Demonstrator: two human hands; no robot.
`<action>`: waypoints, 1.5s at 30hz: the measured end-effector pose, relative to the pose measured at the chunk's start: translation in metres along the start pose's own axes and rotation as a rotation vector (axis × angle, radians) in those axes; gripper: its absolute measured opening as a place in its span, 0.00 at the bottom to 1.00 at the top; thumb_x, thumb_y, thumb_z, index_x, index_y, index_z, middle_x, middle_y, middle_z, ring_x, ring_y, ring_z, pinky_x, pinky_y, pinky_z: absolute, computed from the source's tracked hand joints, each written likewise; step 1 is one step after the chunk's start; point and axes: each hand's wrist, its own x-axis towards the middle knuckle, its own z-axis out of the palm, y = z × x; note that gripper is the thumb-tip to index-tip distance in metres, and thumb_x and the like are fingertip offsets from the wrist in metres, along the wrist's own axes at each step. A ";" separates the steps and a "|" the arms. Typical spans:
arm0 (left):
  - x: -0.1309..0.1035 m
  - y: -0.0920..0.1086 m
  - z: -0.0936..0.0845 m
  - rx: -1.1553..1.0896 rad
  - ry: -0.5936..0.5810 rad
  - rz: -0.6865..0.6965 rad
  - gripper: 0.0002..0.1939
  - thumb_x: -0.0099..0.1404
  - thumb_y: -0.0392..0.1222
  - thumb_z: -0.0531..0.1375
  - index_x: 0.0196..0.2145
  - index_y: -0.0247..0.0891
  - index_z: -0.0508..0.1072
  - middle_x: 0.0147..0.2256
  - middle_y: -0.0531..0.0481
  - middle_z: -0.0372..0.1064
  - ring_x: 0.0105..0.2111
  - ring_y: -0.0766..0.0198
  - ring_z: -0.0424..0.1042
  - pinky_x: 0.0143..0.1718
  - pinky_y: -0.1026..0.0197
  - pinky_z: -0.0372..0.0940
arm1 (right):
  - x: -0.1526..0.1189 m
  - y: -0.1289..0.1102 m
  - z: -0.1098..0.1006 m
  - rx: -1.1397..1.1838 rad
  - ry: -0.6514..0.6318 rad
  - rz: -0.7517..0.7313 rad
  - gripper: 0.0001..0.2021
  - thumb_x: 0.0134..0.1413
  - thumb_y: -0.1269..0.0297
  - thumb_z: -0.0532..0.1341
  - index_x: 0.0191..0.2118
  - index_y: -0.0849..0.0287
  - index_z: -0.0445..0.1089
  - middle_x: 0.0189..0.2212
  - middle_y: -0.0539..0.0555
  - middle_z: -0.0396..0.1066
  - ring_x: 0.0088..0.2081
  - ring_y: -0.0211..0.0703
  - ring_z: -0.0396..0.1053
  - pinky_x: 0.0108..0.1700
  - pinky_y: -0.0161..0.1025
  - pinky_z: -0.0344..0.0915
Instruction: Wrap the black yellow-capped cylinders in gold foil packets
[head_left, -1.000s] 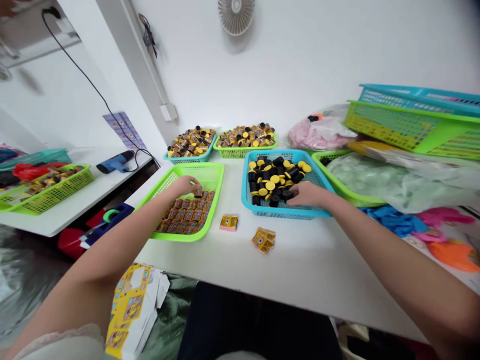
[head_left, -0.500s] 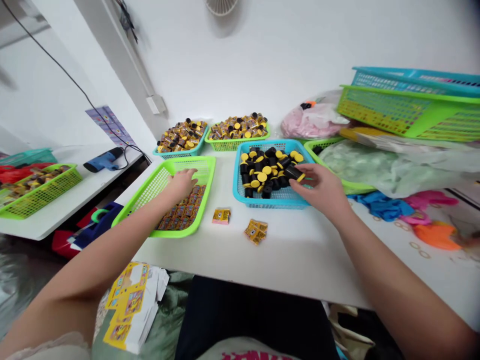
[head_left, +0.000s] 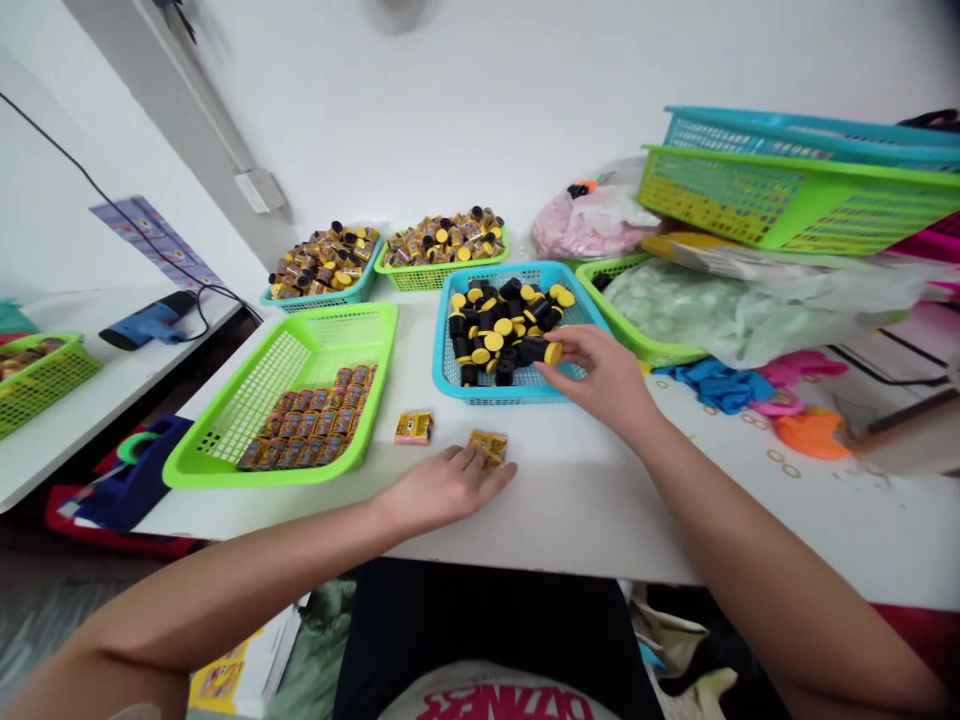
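My right hand (head_left: 600, 375) is closed on a small black canister with a yellow lid (head_left: 535, 350), pinched by the lid end over the front right of the blue basket (head_left: 517, 396). More canisters of the same kind lie heaped in that basket. At the front of the table, my left hand (head_left: 446, 487) reaches over a small pile of printed yellow labels (head_left: 489, 445); its fingertips touch them and the thumb stands apart. A separate stack of labels (head_left: 414, 428) lies just to the left. Labelled canisters (head_left: 315, 425) fill part of the green basket (head_left: 262, 478) in rows.
Two baskets (head_left: 319, 298) (head_left: 442, 280) heaped with labelled canisters stand by the wall. On the right are stacked baskets (head_left: 787, 200), a plastic bag (head_left: 720, 310) and coloured balloons (head_left: 720, 388). A blue heat gun (head_left: 150, 320) rests on the left table.
My left hand has come out of the green basket and moved right and nearer to the labels. My right hand keeps hold of the canister over the blue basket. The view has shifted slightly.
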 end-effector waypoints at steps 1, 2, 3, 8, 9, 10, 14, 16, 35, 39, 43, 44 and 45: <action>-0.001 -0.002 -0.002 -0.045 0.003 -0.021 0.24 0.71 0.26 0.49 0.62 0.32 0.61 0.48 0.32 0.75 0.46 0.50 0.78 0.43 0.52 0.73 | 0.000 0.000 0.000 -0.003 -0.005 -0.011 0.14 0.55 0.60 0.64 0.47 0.57 0.73 0.45 0.59 0.72 0.39 0.44 0.74 0.48 0.48 0.77; -0.003 -0.005 -0.005 -0.110 0.018 -0.049 0.23 0.71 0.27 0.49 0.62 0.32 0.62 0.49 0.34 0.75 0.46 0.52 0.78 0.44 0.53 0.73 | -0.001 0.000 0.000 0.000 -0.010 -0.018 0.14 0.56 0.60 0.64 0.47 0.57 0.73 0.45 0.58 0.72 0.39 0.44 0.74 0.48 0.48 0.77; -0.003 -0.008 -0.008 -0.194 0.056 -0.085 0.22 0.71 0.27 0.49 0.61 0.33 0.64 0.50 0.35 0.75 0.47 0.53 0.77 0.46 0.54 0.73 | -0.001 0.000 0.000 0.006 -0.013 -0.024 0.14 0.56 0.60 0.64 0.47 0.57 0.73 0.45 0.58 0.72 0.38 0.44 0.74 0.49 0.48 0.77; 0.009 -0.027 -0.032 -0.811 0.500 -0.352 0.09 0.68 0.34 0.59 0.43 0.37 0.78 0.41 0.46 0.79 0.42 0.61 0.78 0.44 0.62 0.73 | -0.003 -0.008 0.003 0.171 0.025 0.008 0.17 0.54 0.61 0.67 0.50 0.57 0.72 0.44 0.57 0.71 0.39 0.42 0.73 0.48 0.46 0.76; 0.015 -0.031 -0.035 -0.945 0.554 -0.412 0.05 0.66 0.35 0.62 0.38 0.37 0.79 0.38 0.47 0.79 0.39 0.62 0.79 0.41 0.64 0.74 | -0.003 -0.011 0.003 0.255 0.020 0.042 0.18 0.52 0.60 0.68 0.49 0.56 0.72 0.43 0.56 0.72 0.38 0.42 0.73 0.46 0.45 0.76; 0.020 -0.034 -0.036 -1.065 0.582 -0.467 0.03 0.63 0.37 0.65 0.35 0.37 0.79 0.37 0.48 0.80 0.37 0.62 0.79 0.38 0.64 0.74 | -0.003 -0.014 0.003 0.345 0.003 0.084 0.19 0.50 0.59 0.69 0.48 0.56 0.72 0.40 0.55 0.72 0.37 0.41 0.73 0.44 0.44 0.76; 0.037 -0.039 -0.025 -1.351 0.606 -0.613 0.16 0.62 0.49 0.66 0.45 0.38 0.75 0.33 0.49 0.79 0.31 0.61 0.80 0.34 0.62 0.74 | -0.002 -0.024 -0.001 0.589 -0.118 0.281 0.20 0.47 0.56 0.72 0.45 0.55 0.72 0.30 0.50 0.74 0.31 0.40 0.72 0.35 0.41 0.74; 0.039 -0.038 -0.013 -1.389 0.587 -0.617 0.20 0.67 0.51 0.61 0.52 0.39 0.68 0.30 0.50 0.78 0.29 0.61 0.79 0.32 0.62 0.73 | -0.002 -0.026 -0.003 0.633 -0.128 0.361 0.19 0.48 0.55 0.72 0.45 0.56 0.73 0.27 0.49 0.74 0.29 0.38 0.73 0.34 0.39 0.73; 0.016 -0.038 0.000 -1.044 0.545 -0.496 0.27 0.73 0.49 0.53 0.66 0.43 0.54 0.34 0.52 0.79 0.27 0.64 0.77 0.29 0.65 0.68 | -0.012 -0.030 0.009 0.735 -0.414 0.536 0.15 0.53 0.52 0.69 0.40 0.58 0.75 0.23 0.49 0.75 0.22 0.36 0.71 0.26 0.36 0.70; 0.016 -0.034 0.003 -1.140 0.555 -0.517 0.29 0.72 0.51 0.55 0.66 0.44 0.54 0.35 0.50 0.79 0.31 0.61 0.79 0.31 0.63 0.70 | -0.013 -0.034 0.012 0.685 -0.393 0.537 0.15 0.52 0.52 0.69 0.39 0.58 0.74 0.22 0.49 0.74 0.22 0.36 0.71 0.27 0.36 0.71; 0.020 -0.028 0.004 -1.347 0.584 -0.536 0.39 0.67 0.49 0.62 0.69 0.46 0.47 0.41 0.45 0.79 0.37 0.57 0.80 0.36 0.58 0.75 | -0.015 -0.037 0.012 0.643 -0.378 0.459 0.15 0.48 0.56 0.72 0.40 0.57 0.74 0.26 0.49 0.75 0.25 0.37 0.72 0.29 0.36 0.72; 0.021 -0.027 0.003 -1.396 0.604 -0.525 0.42 0.66 0.47 0.63 0.69 0.47 0.45 0.42 0.45 0.78 0.37 0.57 0.80 0.38 0.57 0.75 | -0.016 -0.037 0.012 0.638 -0.380 0.430 0.16 0.47 0.58 0.72 0.41 0.56 0.74 0.28 0.50 0.76 0.27 0.37 0.73 0.30 0.37 0.73; 0.021 -0.027 0.003 -1.437 0.621 -0.507 0.44 0.65 0.46 0.64 0.69 0.46 0.43 0.43 0.45 0.78 0.38 0.58 0.80 0.40 0.57 0.76 | -0.016 -0.037 0.012 0.633 -0.383 0.400 0.16 0.46 0.59 0.73 0.41 0.56 0.74 0.29 0.50 0.76 0.29 0.38 0.73 0.32 0.37 0.74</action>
